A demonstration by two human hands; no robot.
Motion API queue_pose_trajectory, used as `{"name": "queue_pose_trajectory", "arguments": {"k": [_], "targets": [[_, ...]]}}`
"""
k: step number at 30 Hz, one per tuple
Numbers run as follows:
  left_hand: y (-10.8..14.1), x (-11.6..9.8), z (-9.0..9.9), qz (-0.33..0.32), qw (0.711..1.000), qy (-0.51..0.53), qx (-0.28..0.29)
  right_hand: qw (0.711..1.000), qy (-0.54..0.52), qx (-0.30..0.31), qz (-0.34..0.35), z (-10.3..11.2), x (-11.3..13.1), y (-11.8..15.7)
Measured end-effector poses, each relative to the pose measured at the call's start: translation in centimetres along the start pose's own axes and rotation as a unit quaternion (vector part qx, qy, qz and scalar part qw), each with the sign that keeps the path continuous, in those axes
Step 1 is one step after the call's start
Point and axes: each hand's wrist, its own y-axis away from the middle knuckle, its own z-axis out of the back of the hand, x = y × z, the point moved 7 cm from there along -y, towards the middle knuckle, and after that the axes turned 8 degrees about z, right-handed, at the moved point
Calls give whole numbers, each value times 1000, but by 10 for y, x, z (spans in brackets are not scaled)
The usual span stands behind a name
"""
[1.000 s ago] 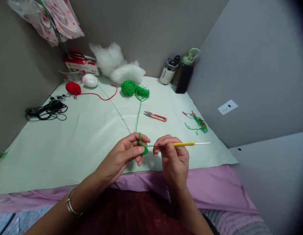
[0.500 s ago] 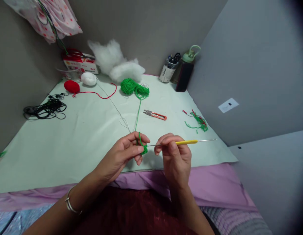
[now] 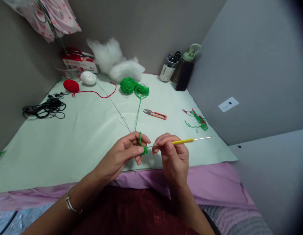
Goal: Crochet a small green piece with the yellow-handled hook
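Observation:
Between thumb and fingers, my left hand (image 3: 128,149) pinches a small green crochet piece (image 3: 145,150). Green yarn loops over the raised index finger and runs back to the green yarn ball (image 3: 128,85). My right hand (image 3: 174,155) grips a crochet hook (image 3: 183,141) with a yellow handle, held like a pen. The hook's left metal tip meets the crochet piece; whether it is through a stitch is too small to tell. Its other metal end points right. Beyond the hands lie thread snips (image 3: 155,114) with orange handles.
Red yarn (image 3: 71,86), white yarn (image 3: 88,78) and black cord (image 3: 47,108) lie at left. White stuffing (image 3: 127,70) sits at the back, near a pen cup (image 3: 167,71), a bottle (image 3: 189,56) and a phone (image 3: 184,76). Yarn scraps (image 3: 199,121) lie at right, near the grey wall.
My right hand has shifted slightly left with the crochet hook, bringing its tip to the green crochet piece. My left hand has stayed nearly still.

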Motion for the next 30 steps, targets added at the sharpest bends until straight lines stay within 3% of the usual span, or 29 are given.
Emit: {"name": "queue_pose_trajectory", "arguments": {"k": [13,21,25,30], "targets": [[-1,1,0,-2,1000,3,1,999,-40,-10,-29,-1,-4,1],[-3,-1,-1,-20,1000,16,-7,1000,26,9,-2,-1,-10,8],[-2,-4,3,-34,998,14,-44,997,66,24,13,-8,-11,11],[1,-6,10,-42,996,-18,-76,989,144,-8,35,-8,-3,8]]}}
